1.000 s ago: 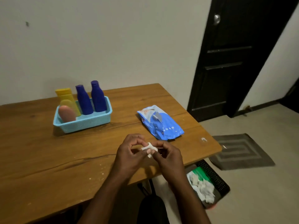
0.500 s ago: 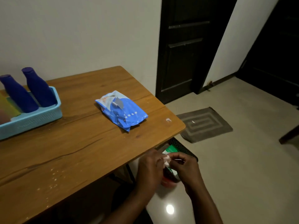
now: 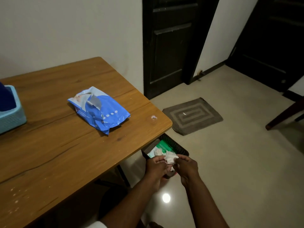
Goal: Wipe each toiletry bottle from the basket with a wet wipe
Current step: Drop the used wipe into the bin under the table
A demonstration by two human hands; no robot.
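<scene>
Both hands are off the table's right edge, above a dark bin (image 3: 178,146) on the floor. My left hand (image 3: 156,167) and my right hand (image 3: 187,167) pinch a crumpled white wet wipe (image 3: 171,158) between them. On the wooden table (image 3: 57,153) lies the blue wet-wipe pack (image 3: 98,111) with its flap lifted. At the far left edge, a corner of the light blue basket (image 3: 14,116) shows, with part of a dark blue bottle (image 3: 5,97) in it. The other bottles are out of view.
The bin holds white crumpled wipes and a green package (image 3: 163,145). A grey mat (image 3: 192,116) lies on the tiled floor before a dark door (image 3: 171,46). A chair leg (image 3: 284,116) stands at the right.
My hands have carried the wipe from over the table to the right, down past its edge and over the bin. The view has turned right, so most of the basket has left the frame.
</scene>
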